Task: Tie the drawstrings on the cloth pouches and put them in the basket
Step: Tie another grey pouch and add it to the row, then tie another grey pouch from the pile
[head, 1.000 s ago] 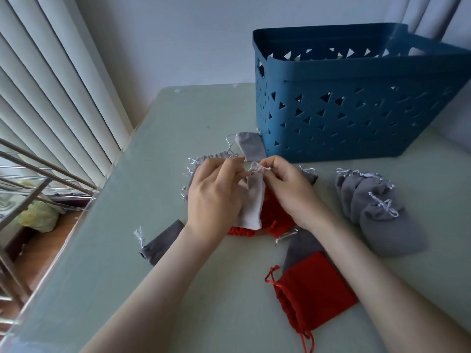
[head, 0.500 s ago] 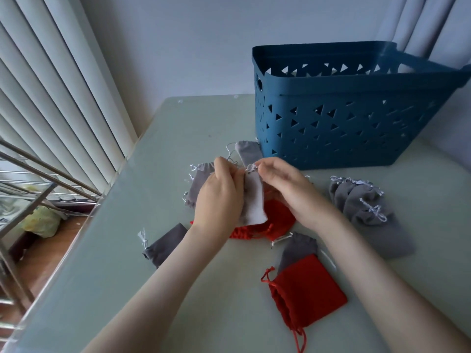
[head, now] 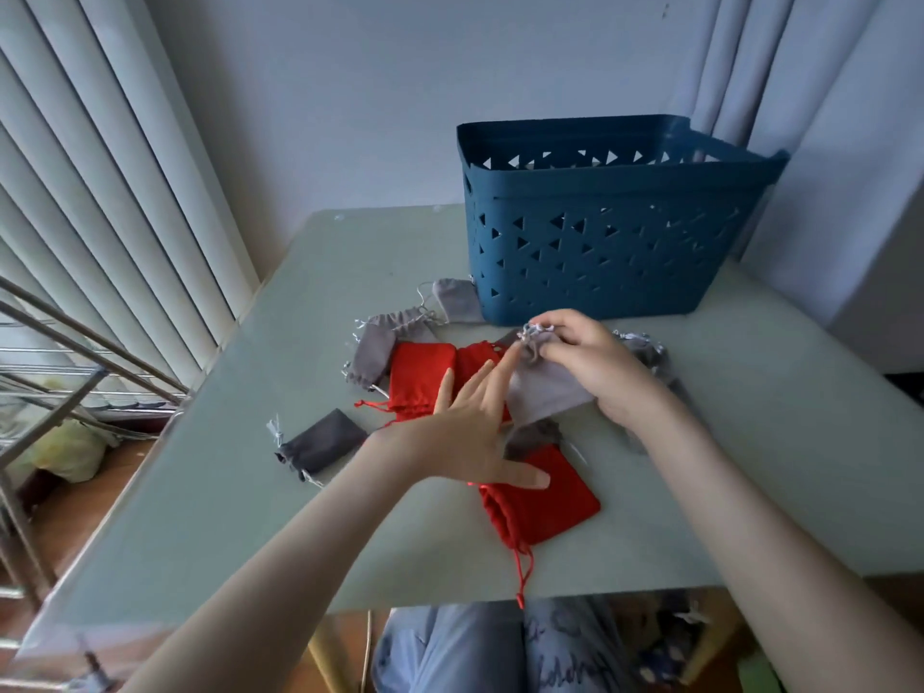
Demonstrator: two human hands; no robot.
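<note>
Pouch (head: 545, 392): light grey, near the basket (head: 590, 252), long axis running away from the person, gathered neck pointing toward the basket.
Right hand (head: 590, 362): pinches the neck.
Left hand (head: 475, 432): fingers straight, holding nothing.

Bare left grip (head: 477, 435) and right grip (head: 595, 365), forearms uncovered, light blue trousers (head: 450, 652) with darker blue printed motifs

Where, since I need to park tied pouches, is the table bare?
Bare: left of the basket, behind the grey pouches; the near-left corner beside the dark pouch; right of the right hand. Crowded: the middle, by the left hand.
</note>
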